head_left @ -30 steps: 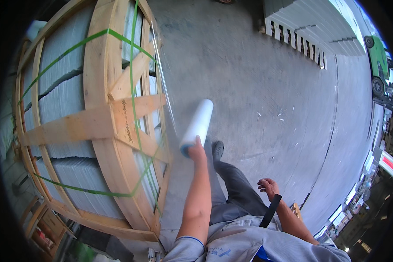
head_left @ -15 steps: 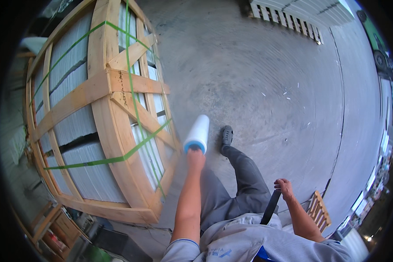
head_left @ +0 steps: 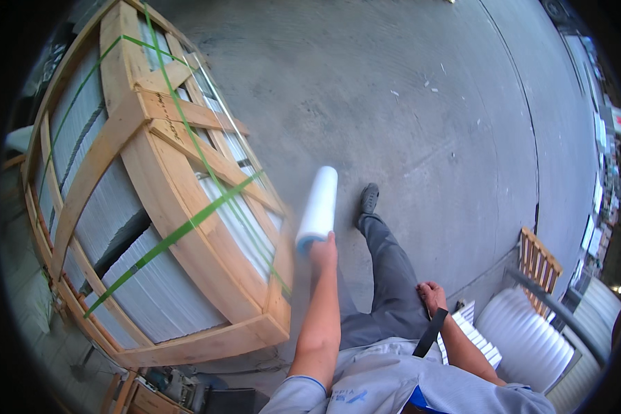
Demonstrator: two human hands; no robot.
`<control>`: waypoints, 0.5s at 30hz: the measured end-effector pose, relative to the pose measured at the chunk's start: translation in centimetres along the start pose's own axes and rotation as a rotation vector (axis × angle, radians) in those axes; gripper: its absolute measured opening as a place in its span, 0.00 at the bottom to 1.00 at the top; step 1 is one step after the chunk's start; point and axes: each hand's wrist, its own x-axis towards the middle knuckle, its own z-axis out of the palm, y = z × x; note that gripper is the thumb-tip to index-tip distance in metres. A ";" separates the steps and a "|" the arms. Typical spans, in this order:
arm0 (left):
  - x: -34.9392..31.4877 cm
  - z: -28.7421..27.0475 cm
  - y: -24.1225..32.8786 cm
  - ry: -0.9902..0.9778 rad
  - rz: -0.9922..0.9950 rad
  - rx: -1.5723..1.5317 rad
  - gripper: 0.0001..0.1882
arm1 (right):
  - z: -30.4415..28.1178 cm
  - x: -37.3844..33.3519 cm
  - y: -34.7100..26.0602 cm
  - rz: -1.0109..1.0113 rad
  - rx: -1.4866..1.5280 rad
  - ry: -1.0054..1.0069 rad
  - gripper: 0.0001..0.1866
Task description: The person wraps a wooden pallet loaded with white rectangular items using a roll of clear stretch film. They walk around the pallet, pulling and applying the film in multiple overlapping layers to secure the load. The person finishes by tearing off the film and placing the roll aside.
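A white roll of plastic wrap with a blue end (head_left: pixel 319 207) points away from me, and my left hand (head_left: pixel 323 254) is closed round its near end. To the left of the roll stands a large wooden crate (head_left: pixel 152 179), its slats framing stacked white sheets (head_left: pixel 110 186). Green strapping bands (head_left: pixel 196 219) run round the crate. Beside my right thigh hangs my right hand (head_left: pixel 432 297), fingers curled in with nothing visible in them. A black strap (head_left: pixel 430 334) crosses in front of that wrist.
At the right, a small slatted wooden pallet (head_left: pixel 538 263) stands near large white rolls (head_left: pixel 521 338) and a grey bar. Small white scraps (head_left: pixel 426 84) lie on the concrete floor (head_left: pixel 366 117). Wooden pieces and dark equipment sit at the lower left.
The view has turned and moved along; the far stacked pallet and green vehicle have mostly left it. White rolls now show at the right. My right hand has moved in toward the thigh.
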 end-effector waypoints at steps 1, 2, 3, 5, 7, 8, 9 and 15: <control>-0.4 0.1 -1.2 -0.042 0.028 0.119 0.31 | 0.2 -1.1 1.0 0.038 0.041 -0.005 0.14; -0.8 0.2 -2.3 -0.037 0.109 0.100 0.30 | 0.3 -1.6 1.5 0.050 0.087 -0.007 0.14; -1.1 0.2 -3.5 -0.019 0.173 0.126 0.29 | 0.4 -2.3 2.1 0.074 0.099 -0.009 0.14; -1.4 0.1 -6.0 -0.019 0.292 0.283 0.27 | 0.8 -3.9 3.6 0.104 0.144 -0.018 0.15; -1.1 0.1 -8.2 -0.043 0.402 0.536 0.26 | 1.5 -5.0 5.3 0.095 0.161 -0.040 0.15; -1.2 0.0 -9.5 -0.019 0.450 0.565 0.26 | 1.8 -5.4 6.3 0.087 0.171 -0.050 0.15; -1.4 -0.3 -10.9 0.004 0.497 0.592 0.26 | 2.2 -5.7 7.4 0.086 0.185 -0.053 0.15; -2.0 0.0 -14.2 0.045 0.416 0.298 0.29 | 4.3 -7.3 16.8 0.102 0.314 -0.053 0.15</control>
